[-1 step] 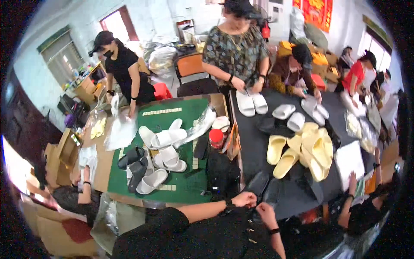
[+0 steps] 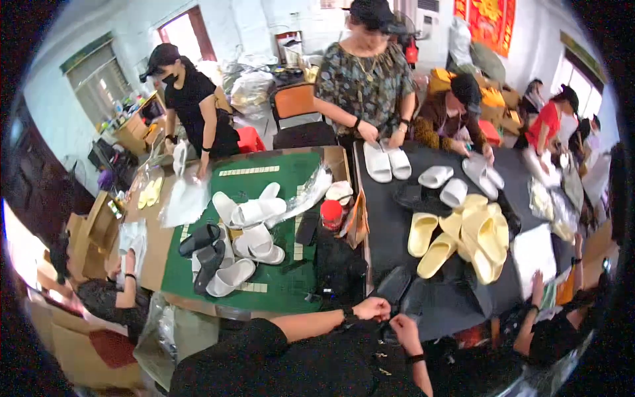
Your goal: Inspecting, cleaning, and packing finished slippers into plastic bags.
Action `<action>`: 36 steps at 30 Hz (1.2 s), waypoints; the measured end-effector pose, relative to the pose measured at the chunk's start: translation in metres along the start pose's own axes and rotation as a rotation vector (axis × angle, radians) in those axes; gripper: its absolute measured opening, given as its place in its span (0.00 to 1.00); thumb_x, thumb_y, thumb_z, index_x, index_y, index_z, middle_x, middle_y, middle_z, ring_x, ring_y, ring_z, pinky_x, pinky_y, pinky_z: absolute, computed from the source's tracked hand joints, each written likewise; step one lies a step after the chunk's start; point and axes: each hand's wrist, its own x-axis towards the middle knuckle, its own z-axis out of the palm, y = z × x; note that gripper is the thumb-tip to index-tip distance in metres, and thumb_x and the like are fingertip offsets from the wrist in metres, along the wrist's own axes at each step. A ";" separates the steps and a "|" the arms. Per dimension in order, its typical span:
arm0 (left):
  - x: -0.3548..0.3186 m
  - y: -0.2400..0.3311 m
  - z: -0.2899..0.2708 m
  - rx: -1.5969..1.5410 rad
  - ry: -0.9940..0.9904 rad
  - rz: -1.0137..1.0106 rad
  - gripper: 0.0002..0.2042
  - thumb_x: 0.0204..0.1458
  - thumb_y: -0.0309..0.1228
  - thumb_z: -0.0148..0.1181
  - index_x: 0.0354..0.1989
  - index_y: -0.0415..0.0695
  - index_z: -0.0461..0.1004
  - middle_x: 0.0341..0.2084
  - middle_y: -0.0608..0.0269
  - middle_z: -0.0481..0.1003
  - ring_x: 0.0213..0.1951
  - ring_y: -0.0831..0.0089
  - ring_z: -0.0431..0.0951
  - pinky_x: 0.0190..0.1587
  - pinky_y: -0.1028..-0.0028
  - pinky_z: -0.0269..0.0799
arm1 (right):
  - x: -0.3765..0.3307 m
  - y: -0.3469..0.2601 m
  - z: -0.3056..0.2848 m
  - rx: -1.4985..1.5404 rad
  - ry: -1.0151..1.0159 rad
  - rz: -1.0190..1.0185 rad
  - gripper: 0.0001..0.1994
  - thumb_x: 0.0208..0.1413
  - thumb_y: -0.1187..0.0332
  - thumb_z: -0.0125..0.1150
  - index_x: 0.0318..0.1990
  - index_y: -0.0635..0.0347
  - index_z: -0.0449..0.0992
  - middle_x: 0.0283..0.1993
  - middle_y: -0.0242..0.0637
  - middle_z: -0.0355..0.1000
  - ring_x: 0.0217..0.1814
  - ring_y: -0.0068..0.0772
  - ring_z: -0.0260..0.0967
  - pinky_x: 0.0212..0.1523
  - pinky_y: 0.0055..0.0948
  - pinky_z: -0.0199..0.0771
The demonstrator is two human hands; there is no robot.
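Observation:
At the near edge of the black tabletop, my left hand point(image 2: 372, 309) is closed with its fingers pinched together. Just to its right and a little lower, my right hand point(image 2: 405, 331) is curled with thumb and fingers together. Whatever either hand grips is too small or too dark to make out. A black slide sandal point(image 2: 394, 283) lies right beyond my hands, toe end toward me. Another black slide point(image 2: 414, 298), hard to tell from the dark surface, rests to its right. Farther off is a heap of pale yellow slides point(image 2: 476, 231).
White and black slides point(image 2: 245, 212) lie piled on a green mat point(image 2: 291, 165) at left. A red-lidded jar point(image 2: 331, 216) stands between the tables. Across from me a person point(image 2: 370, 86) handles white slides point(image 2: 378, 163). Other people work around both tables; a white sheet point(image 2: 531, 255) is at right.
My two hands stay almost in place, still close together. The whole view has shifted slightly. At the lower left, another person's hand has moved a little over a white item.

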 end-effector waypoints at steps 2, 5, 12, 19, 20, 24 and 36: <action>0.000 -0.008 -0.009 -0.008 0.026 0.001 0.06 0.54 0.29 0.55 0.35 0.40 0.70 0.29 0.63 0.75 0.30 0.78 0.74 0.31 0.77 0.72 | 0.001 -0.014 -0.001 0.026 -0.002 -0.058 0.04 0.48 0.74 0.58 0.30 0.64 0.73 0.23 0.41 0.71 0.22 0.28 0.68 0.26 0.27 0.67; -0.001 -0.002 -0.015 -0.001 -0.015 -0.002 0.07 0.52 0.27 0.57 0.35 0.38 0.70 0.30 0.60 0.76 0.30 0.76 0.75 0.32 0.75 0.73 | 0.006 -0.005 0.004 0.006 0.003 -0.062 0.04 0.48 0.73 0.58 0.30 0.64 0.73 0.23 0.42 0.72 0.25 0.30 0.71 0.28 0.27 0.68; 0.001 0.027 -0.008 0.046 -0.027 -0.151 0.10 0.51 0.22 0.56 0.41 0.31 0.70 0.32 0.55 0.75 0.32 0.73 0.75 0.34 0.76 0.72 | 0.007 -0.008 -0.001 -0.094 0.021 -0.072 0.06 0.50 0.69 0.58 0.33 0.61 0.74 0.24 0.43 0.72 0.25 0.39 0.72 0.27 0.29 0.68; -0.007 0.024 -0.017 0.157 -0.033 -0.120 0.07 0.53 0.27 0.56 0.36 0.36 0.73 0.30 0.60 0.77 0.32 0.77 0.76 0.35 0.79 0.72 | 0.010 -0.004 0.005 -0.154 -0.049 -0.008 0.09 0.51 0.64 0.56 0.34 0.59 0.74 0.27 0.42 0.73 0.30 0.42 0.73 0.30 0.34 0.70; -0.004 0.032 -0.015 0.180 -0.068 -0.128 0.07 0.53 0.27 0.56 0.36 0.36 0.73 0.30 0.60 0.77 0.32 0.77 0.76 0.35 0.79 0.72 | 0.009 -0.005 0.004 -0.142 -0.011 0.007 0.09 0.51 0.64 0.56 0.34 0.59 0.74 0.27 0.42 0.73 0.30 0.42 0.73 0.30 0.34 0.70; -0.002 0.042 -0.009 0.285 -0.047 -0.251 0.08 0.53 0.27 0.57 0.37 0.36 0.72 0.31 0.60 0.77 0.33 0.78 0.76 0.36 0.80 0.71 | 0.005 -0.010 -0.001 -0.162 -0.055 0.023 0.09 0.52 0.62 0.55 0.35 0.57 0.74 0.28 0.42 0.74 0.30 0.44 0.72 0.31 0.35 0.70; 0.002 0.048 -0.004 0.233 -0.015 -0.232 0.08 0.53 0.29 0.57 0.34 0.35 0.72 0.29 0.62 0.76 0.32 0.77 0.74 0.39 0.78 0.70 | 0.007 0.000 0.000 -0.122 0.012 -0.073 0.08 0.51 0.61 0.53 0.33 0.52 0.74 0.28 0.41 0.73 0.29 0.49 0.71 0.31 0.41 0.71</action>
